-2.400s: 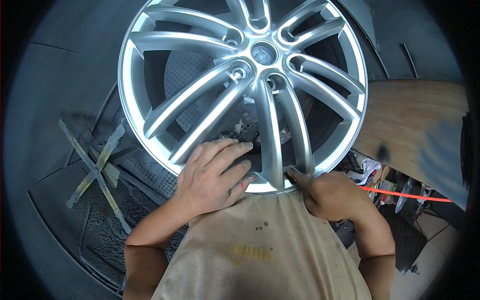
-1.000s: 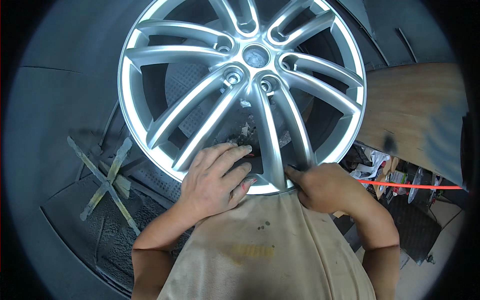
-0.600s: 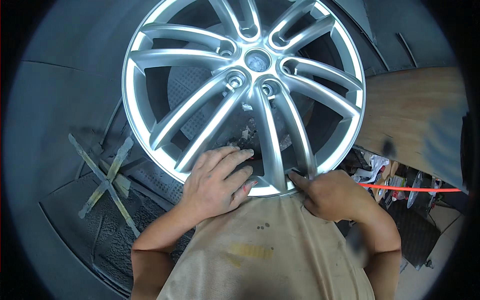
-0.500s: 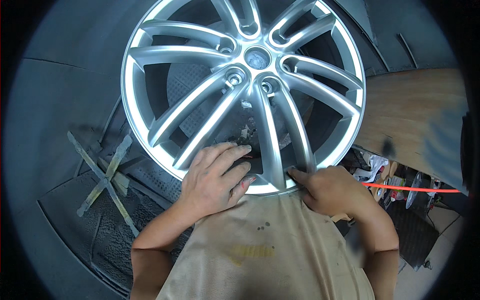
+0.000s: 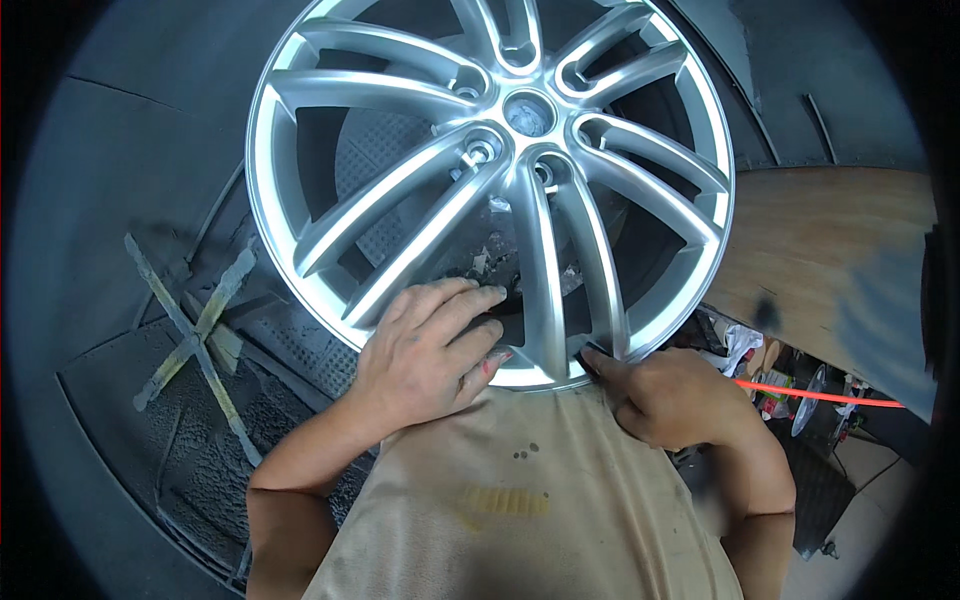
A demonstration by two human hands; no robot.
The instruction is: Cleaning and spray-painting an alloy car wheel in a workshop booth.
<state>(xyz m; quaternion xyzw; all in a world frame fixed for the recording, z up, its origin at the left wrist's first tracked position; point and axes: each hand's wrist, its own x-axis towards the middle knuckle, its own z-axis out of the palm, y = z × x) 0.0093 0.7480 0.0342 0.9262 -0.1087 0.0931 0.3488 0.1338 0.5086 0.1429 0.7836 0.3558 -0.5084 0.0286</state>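
A silver alloy wheel stands tilted against the person's lap, its lower rim touching the tan apron, with a dark grimy floor behind it. The left hand lies flat and spread on the lower spokes, fingers reaching over the gap between two spokes toward the dark hub area; it presses on the wheel rather than gripping it. The right hand is curled nearly shut at the bottom edge of the rim, fingertips pinched against the metal; whether it has some small tool or pad in it I cannot tell. Compared with the frames of a second or two ago, little has shifted: the wheel has turned only slightly, the left hand keeps the same bracing place, and the right hand has crept a touch along the rim edge. That suggests slow, close work on one patch of the rim, with the wheel held steady. A cross of worn tape marks the floor to the left, and a wooden board lies to the right.
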